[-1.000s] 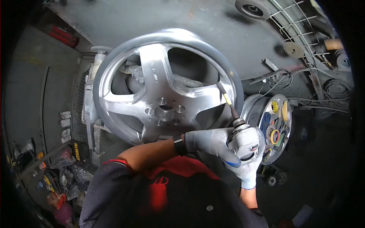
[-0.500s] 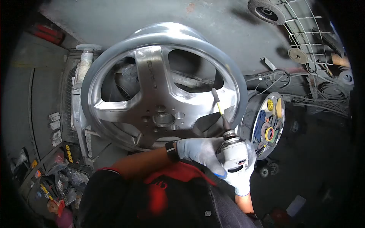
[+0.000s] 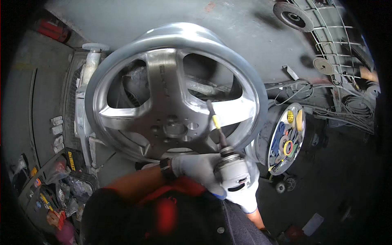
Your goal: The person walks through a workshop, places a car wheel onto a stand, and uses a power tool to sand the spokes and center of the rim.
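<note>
A large bare-metal car wheel rim (image 3: 161, 87) with broad spokes faces me. Both my hands wear white gloves and grip a white die grinder (image 3: 233, 173). My left hand (image 3: 198, 170) wraps its near body from the left, a dark band on the wrist. From the right and below, my right hand (image 3: 248, 197) is closed around the same body, its fingers partly hidden. A long dark shaft with a yellow band runs up from the tool, and its grey tip overlaps the inner part of the right-hand spoke (image 3: 232, 111).
A metal stand (image 3: 83, 102) is left of the rim. Another wheel (image 3: 300, 155), lying right, holds discs, tape and cloths. A wire rack (image 3: 335, 28), an abrasive wheel (image 3: 292, 17) and coiled cables (image 3: 353, 102) are farther right. Cluttered bags and tools (image 3: 61, 192) lie lower left.
Both hands and the die grinder have moved left. The tip has shifted along the right-hand spoke toward the hub and slightly down. The view has also moved a little.
</note>
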`<state>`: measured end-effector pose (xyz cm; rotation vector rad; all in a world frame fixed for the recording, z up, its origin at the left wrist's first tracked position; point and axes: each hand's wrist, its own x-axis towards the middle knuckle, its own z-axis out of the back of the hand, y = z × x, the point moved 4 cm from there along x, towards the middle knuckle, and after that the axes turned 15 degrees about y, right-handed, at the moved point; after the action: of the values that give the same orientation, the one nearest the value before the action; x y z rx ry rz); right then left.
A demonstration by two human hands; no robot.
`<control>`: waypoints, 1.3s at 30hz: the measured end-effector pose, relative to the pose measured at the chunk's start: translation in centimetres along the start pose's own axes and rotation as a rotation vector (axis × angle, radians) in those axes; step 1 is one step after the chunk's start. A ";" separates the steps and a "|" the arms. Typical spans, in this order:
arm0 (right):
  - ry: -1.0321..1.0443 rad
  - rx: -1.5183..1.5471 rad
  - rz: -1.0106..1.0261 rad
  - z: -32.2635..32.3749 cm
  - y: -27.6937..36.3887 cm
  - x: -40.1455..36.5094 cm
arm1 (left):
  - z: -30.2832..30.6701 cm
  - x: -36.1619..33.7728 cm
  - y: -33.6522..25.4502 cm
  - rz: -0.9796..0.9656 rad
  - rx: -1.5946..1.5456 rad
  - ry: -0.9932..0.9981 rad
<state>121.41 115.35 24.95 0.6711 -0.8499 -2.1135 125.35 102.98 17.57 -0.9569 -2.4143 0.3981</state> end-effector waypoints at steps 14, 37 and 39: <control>-0.146 0.053 -0.087 -0.9 1.0 -0.8 | 1.0 0.3 1.1 0.013 -0.039 0.115; -0.144 0.106 -0.194 -4.5 2.7 -0.4 | 0.6 -3.3 -0.8 0.297 -0.103 0.108; -0.120 0.137 -0.244 -5.4 2.5 -0.3 | 0.6 -3.6 -0.6 0.144 -0.133 0.140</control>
<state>126.32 112.41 23.40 0.7574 -1.0306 -2.3480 126.94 100.00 16.10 -1.1811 -2.2751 0.2146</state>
